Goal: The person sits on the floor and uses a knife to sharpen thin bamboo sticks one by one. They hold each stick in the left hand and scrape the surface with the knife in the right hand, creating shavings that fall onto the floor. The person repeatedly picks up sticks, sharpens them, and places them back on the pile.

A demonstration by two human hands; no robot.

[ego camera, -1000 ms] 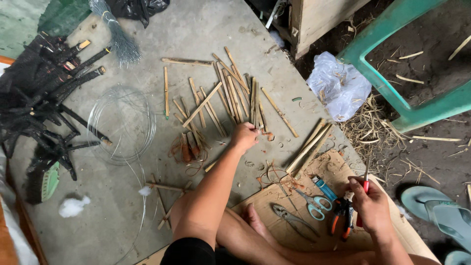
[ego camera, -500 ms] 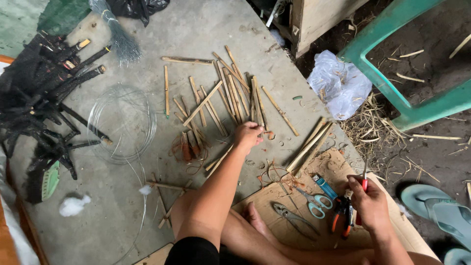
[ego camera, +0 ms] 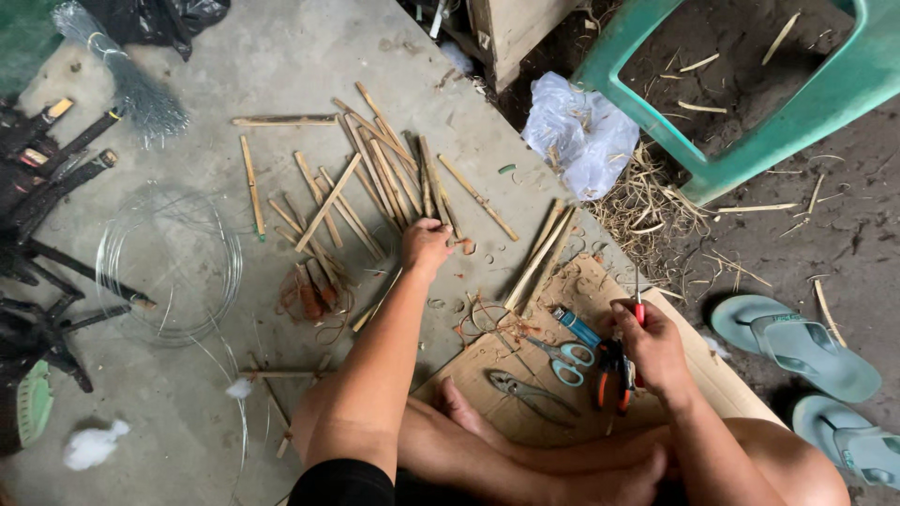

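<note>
From the head camera, the person sits cross-legged on a concrete floor (ego camera: pixel 281 56) with both arms stretched forward. The left hand (ego camera: pixel 427 245) reaches out to about 12 o'clock from the body, its fingers curled down onto the near ends of the bamboo sticks (ego camera: pixel 375 178), a loose scatter of split lengths fanning away toward 11 and 12 o'clock. It seems to pinch one stick end, though the knuckles hide the fingertips, so the hold cannot be told for sure.

The right hand (ego camera: pixel 652 347) sits at roughly 2 o'clock from the person's lap, closed in a fist round a thin red-handled tool (ego camera: pixel 638 302) that points straight up out of the grip. Below that hand, lying on a sheet of cardboard (ego camera: pixel 694 361), are orange-handled pliers (ego camera: pixel 611 375), blue-handled scissors (ego camera: pixel 562 358) just to their left, and grey pliers (ego camera: pixel 530 394) at 7 o'clock from the scissors.

A coil of thin wire (ego camera: pixel 169 262) lies at 9 o'clock from the left hand. A crumpled plastic bag (ego camera: pixel 581 131) rests at 1 o'clock, beside a green plastic chair (ego camera: pixel 797 103). A pair of pale green sandals (ego camera: pixel 806 351) lies at 3 o'clock from the right hand.
</note>
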